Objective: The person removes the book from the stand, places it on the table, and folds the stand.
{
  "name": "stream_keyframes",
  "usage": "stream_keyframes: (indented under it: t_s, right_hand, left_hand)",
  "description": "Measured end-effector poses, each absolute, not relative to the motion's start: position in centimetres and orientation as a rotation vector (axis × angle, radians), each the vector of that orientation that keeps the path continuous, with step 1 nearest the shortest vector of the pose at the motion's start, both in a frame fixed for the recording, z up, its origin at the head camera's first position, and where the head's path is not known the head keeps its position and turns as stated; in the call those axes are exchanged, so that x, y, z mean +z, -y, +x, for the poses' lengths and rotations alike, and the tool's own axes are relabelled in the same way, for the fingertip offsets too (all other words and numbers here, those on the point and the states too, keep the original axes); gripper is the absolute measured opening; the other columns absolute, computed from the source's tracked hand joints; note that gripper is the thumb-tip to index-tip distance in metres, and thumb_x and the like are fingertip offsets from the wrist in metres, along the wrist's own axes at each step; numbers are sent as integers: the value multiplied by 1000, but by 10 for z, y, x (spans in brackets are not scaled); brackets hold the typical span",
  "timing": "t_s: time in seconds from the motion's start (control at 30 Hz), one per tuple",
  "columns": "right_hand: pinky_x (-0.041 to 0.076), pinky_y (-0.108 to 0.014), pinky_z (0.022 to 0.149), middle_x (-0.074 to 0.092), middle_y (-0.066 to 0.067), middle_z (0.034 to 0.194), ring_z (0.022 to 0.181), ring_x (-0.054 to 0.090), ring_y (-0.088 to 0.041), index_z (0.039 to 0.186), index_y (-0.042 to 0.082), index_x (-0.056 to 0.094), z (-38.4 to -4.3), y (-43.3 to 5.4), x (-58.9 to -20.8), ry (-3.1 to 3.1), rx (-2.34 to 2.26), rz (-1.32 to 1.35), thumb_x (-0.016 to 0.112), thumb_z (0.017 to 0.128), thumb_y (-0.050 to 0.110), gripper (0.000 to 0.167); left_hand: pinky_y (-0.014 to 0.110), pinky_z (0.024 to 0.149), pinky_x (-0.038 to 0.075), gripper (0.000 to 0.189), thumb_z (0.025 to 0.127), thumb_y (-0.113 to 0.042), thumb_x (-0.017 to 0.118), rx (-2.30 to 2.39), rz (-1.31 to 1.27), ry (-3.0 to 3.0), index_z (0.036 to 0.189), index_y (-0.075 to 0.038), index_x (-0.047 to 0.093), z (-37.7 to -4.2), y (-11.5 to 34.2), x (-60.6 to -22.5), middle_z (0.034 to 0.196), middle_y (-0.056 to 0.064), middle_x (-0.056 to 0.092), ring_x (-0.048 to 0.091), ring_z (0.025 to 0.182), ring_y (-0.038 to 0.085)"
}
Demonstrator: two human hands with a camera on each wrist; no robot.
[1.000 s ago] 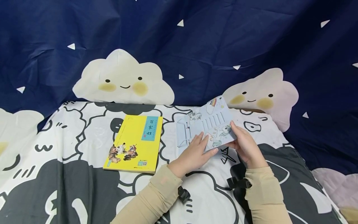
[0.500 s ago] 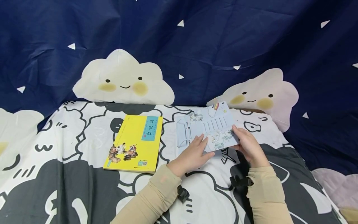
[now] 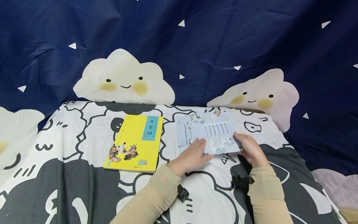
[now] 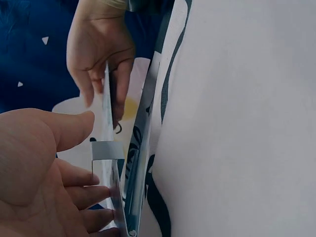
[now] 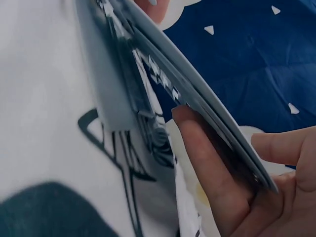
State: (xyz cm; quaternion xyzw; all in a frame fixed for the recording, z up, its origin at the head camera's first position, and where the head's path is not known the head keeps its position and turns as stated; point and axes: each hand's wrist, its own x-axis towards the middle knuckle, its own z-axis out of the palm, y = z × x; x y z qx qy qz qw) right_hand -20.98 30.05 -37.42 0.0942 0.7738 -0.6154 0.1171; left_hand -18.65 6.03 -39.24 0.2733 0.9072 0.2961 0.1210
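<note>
A light blue folding book stand (image 3: pixel 201 127) with unicorn and rainbow prints and a row of slots lies right of centre in the head view. Its printed panel is raised off the base, which the left wrist view shows as a narrow angle. My right hand (image 3: pixel 250 147) pinches the panel's right edge, thumb on top and fingers underneath, as the right wrist view confirms. My left hand (image 3: pixel 190 158) rests its fairly straight fingers on the panel's near left part, thumb apart. A wire bracket (image 3: pixel 183 143) sits at the stand's left end.
A yellow book (image 3: pixel 134 143) with a blue title label lies left of the stand on the sheep-print cloth (image 3: pixel 84 137). Behind hangs a dark blue curtain (image 3: pixel 195 46) with cloud and triangle prints.
The stand's panel has tilted down, its far right corner dropping lower and to the right. My right hand has moved slightly right and down with it. The left hand has shifted little.
</note>
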Motion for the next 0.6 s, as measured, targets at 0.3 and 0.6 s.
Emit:
stream_keyframes:
  t_s: [0.3,0.6]
  right_hand:
    - [58,-20,67,65,12,85,75,66,2,147,-17,26,-213,-310,-389,-2195,-1788,321,36,108,28,61]
    - [57,-20,65,69,11,83,73,68,0,145,-17,31,-214,-320,-396,-2181,-1783,335,38,108,29,59]
  left_hand:
    - [38,125,19,69,103,-42,46,779,812,-2662,152,4,31,-189,-62,-398,163,15,26,17,154,28]
    - [38,125,20,67,104,-41,47,743,844,-2672,150,6,34,-190,-62,-398,162,16,29,19,153,30]
